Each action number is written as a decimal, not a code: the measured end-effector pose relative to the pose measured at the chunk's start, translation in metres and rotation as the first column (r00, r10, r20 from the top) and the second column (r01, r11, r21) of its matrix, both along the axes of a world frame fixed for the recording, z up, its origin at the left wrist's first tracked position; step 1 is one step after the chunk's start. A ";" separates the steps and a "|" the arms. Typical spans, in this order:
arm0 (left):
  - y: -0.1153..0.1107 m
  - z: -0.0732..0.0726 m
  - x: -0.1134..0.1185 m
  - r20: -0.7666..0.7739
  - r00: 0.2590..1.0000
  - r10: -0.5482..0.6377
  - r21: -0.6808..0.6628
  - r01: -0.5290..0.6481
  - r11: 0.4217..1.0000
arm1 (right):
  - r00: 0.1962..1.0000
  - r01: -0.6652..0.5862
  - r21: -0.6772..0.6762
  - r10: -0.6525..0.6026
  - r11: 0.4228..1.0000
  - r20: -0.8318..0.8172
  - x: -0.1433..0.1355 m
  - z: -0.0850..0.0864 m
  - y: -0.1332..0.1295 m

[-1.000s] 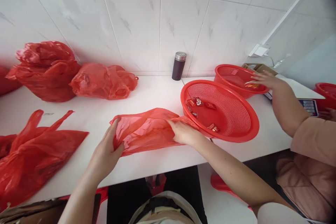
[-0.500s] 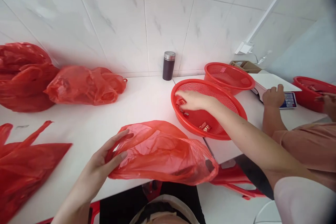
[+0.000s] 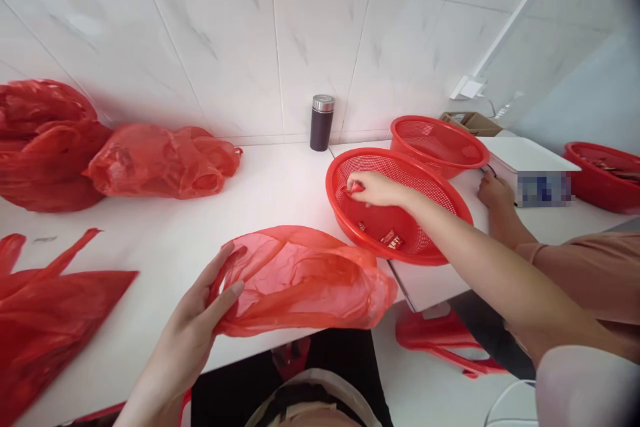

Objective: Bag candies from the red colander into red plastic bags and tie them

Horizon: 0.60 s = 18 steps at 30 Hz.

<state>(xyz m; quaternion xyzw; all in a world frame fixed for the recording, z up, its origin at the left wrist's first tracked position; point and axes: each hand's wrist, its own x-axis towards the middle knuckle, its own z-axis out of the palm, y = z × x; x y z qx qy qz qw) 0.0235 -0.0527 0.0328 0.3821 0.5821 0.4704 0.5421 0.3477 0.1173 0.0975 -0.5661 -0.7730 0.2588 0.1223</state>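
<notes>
My left hand [image 3: 200,310] grips the left rim of a thin red plastic bag [image 3: 300,320], fingers and thumb apart at its mouth. The bag lies over the table's front edge with its mouth spread wide. Inside the large red plastic basket [image 3: 415,227], my right hand [image 3: 373,188] is closed on a small red wrapped packet [image 3: 356,187] above the basket floor. A red-and-white packet [image 3: 391,240] and a smaller wrapped piece [image 3: 361,226] lie lower in the basket.
Knotted red bags [image 3: 155,160] stand at the back left, another bag [image 3: 55,333] at the front left. A dark tumbler [image 3: 321,123] stands by the wall. Right are a second red basket [image 3: 435,143], a scale [image 3: 530,153], a filled red basket [image 3: 607,177] and a co-worker's hand [image 3: 495,193].
My right hand has lifted slightly from the basket's left side and moved right, with a red packet in its fingers. The bag's right end has drawn in. The co-worker's hand moved left off the scale.
</notes>
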 end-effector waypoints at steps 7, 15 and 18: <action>0.005 -0.002 0.016 -0.085 0.993 -0.085 0.104 0.093 0.990 | 0.857 -0.411 0.020 0.394 0.911 -0.331 -0.073 0.018 -0.100; -0.001 -0.007 0.021 -0.421 0.906 -0.039 0.264 0.163 0.951 | 0.979 -0.153 0.301 0.186 0.941 -0.084 -0.040 0.008 -0.070; -0.004 -0.010 0.017 -0.442 0.894 -0.074 0.287 0.219 0.933 | 0.979 -0.077 0.247 0.025 0.966 0.204 -0.006 -0.009 -0.043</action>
